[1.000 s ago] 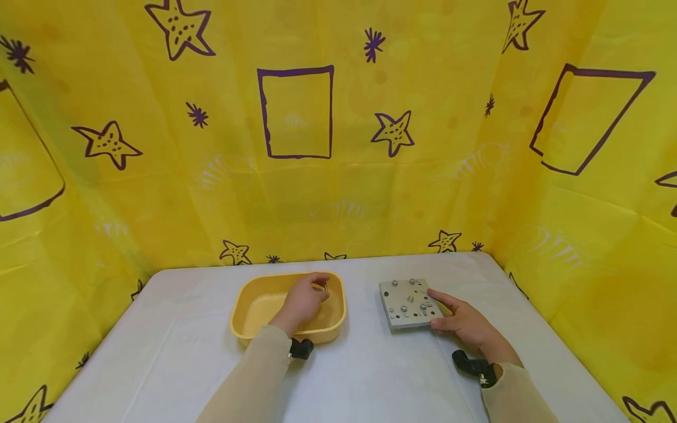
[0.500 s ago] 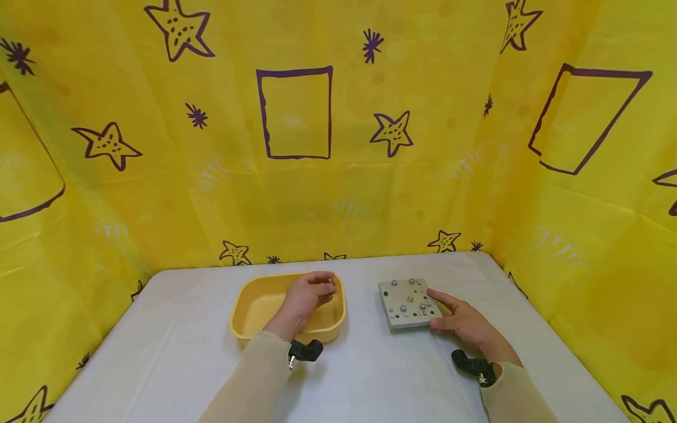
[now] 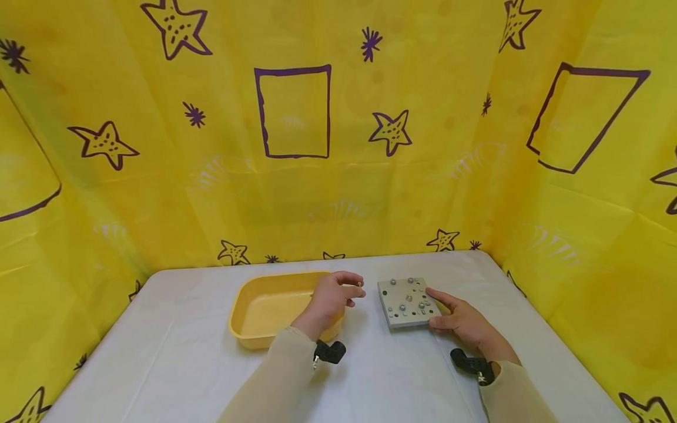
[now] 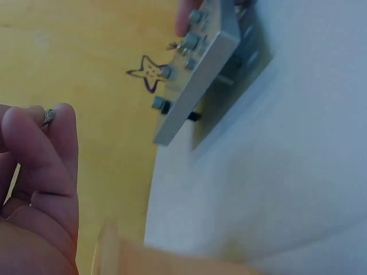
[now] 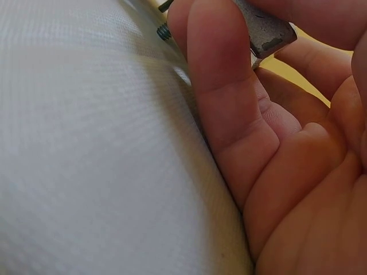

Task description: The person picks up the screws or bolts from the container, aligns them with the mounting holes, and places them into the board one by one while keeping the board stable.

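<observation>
Between thumb and fingertips, my left hand (image 3: 329, 298) pinches a small metal screw (image 4: 50, 117), its threaded end showing in the left wrist view. The hand is over the right side of a yellow tray (image 3: 255, 341), fingertips just past its rim. A square grey metal plate (image 3: 395, 299) with several bolts and holes is to the right. My right hand (image 3: 468, 324) holds the plate by its right edge, fingers at the far corner and thumb at the near one. Under the plate, a threaded bolt end (image 5: 164, 31) sticks out in the right wrist view.
A white cloth (image 3: 174, 352) covers the table. Yellow curtains (image 3: 296, 205) with starfish drawings enclose the back and both sides. Each wrist wears a black camera mount, the left one (image 3: 330, 352) close by the tray's front right corner.
My left hand has risen out of the tray and moved right toward the plate, carrying the screw. The right hand and the plate have stayed in place.
</observation>
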### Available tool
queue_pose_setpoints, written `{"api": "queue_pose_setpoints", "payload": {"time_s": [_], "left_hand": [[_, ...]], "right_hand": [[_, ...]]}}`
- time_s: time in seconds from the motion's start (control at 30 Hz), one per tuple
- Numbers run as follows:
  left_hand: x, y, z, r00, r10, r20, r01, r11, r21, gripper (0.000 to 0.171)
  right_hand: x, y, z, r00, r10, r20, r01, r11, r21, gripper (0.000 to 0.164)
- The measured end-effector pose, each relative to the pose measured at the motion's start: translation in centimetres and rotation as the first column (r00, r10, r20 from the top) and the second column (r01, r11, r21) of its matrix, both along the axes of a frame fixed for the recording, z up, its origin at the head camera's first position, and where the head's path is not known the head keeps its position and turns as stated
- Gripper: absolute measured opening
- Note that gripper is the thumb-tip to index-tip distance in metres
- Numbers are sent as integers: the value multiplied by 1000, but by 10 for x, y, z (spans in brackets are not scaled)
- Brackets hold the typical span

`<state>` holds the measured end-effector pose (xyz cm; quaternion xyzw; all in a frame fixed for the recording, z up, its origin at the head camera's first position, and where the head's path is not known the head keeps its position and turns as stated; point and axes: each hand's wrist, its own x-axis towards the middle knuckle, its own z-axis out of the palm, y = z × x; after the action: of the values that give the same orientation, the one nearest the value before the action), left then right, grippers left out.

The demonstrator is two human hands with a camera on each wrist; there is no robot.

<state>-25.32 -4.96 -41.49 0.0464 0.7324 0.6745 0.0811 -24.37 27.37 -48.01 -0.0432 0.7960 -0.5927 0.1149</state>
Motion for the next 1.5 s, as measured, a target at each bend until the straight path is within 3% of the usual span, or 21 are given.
{"api": "queue_pose_setpoints", "payload": {"time_s": [0.27, 0.53, 0.93, 1.07, 1.33, 1.5], "left_hand": [[5, 37, -12, 997, -39, -69, 23, 974, -227, 15], [5, 54, -21, 982, -70, -176, 14, 954, -299, 15], [1, 61, -38, 972, -82, -221, -1, 937, -349, 12], [-1, 62, -40, 958, -109, -265, -1, 924, -381, 12], [-1, 66, -43, 913, -183, -364, -1, 892, -452, 11], [0, 67, -41, 909, -202, -365, -1, 875, -485, 12]], "right_hand": [[1, 0, 1, 1000, -1, 0, 1, 1000, 4, 88], [0, 0, 1, 1000, 6, -2, -6, 1000, -5, 89], [-2, 1, -1, 1000, 1, -11, -1, 1000, 26, 87], [-2, 1, -1, 1000, 0, -17, 0, 1000, 27, 87], [-1, 1, -2, 1000, 14, -17, -13, 1000, 14, 86], [0, 0, 0, 1000, 10, -5, -10, 1000, -1, 86]]}}
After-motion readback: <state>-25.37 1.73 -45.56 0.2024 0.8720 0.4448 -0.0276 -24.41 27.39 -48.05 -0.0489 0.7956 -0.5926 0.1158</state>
